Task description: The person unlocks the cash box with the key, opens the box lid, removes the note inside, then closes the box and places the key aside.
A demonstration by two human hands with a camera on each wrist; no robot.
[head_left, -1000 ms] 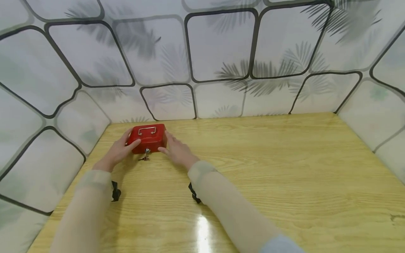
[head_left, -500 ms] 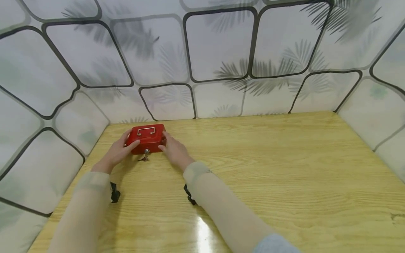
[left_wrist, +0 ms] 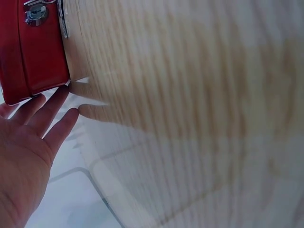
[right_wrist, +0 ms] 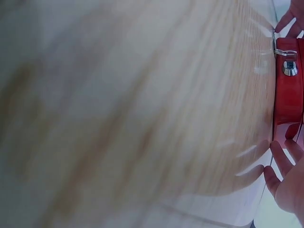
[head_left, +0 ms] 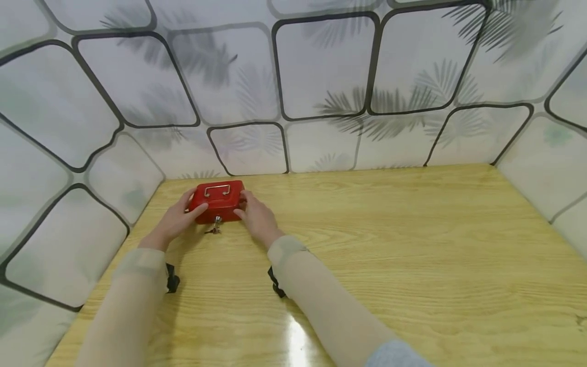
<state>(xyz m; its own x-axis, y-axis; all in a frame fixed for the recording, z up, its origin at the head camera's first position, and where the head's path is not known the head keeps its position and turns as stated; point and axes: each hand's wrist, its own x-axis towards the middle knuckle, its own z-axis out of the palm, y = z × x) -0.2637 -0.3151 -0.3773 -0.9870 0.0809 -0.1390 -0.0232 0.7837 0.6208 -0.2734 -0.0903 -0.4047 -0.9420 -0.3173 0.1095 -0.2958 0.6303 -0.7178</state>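
A red cash box (head_left: 224, 203) with a wire handle on its lid stands on the wooden table near the back left. From the lock (left_wrist: 36, 14) on its front hangs a small bunch of keys (head_left: 214, 230). My left hand (head_left: 176, 219) grips the left end, thumb over the front edge of the lid, fingers along the side. At the right end my right hand (head_left: 260, 219) holds the box with curved fingers and the thumb by the front corner. In the right wrist view, that hand's fingertips (right_wrist: 280, 159) reach the box's lower side. The lid is down.
Behind the table (head_left: 390, 244) rises a wall (head_left: 321, 142) covered in a leaf and line pattern, close beyond the box. A similar side wall (head_left: 110, 173) runs along the left, with another on the right.
My right hand has come in closer, its fingers now bent against the box's right end. The left hand keeps its place, and the box stays where it was. The head view shifts slightly.
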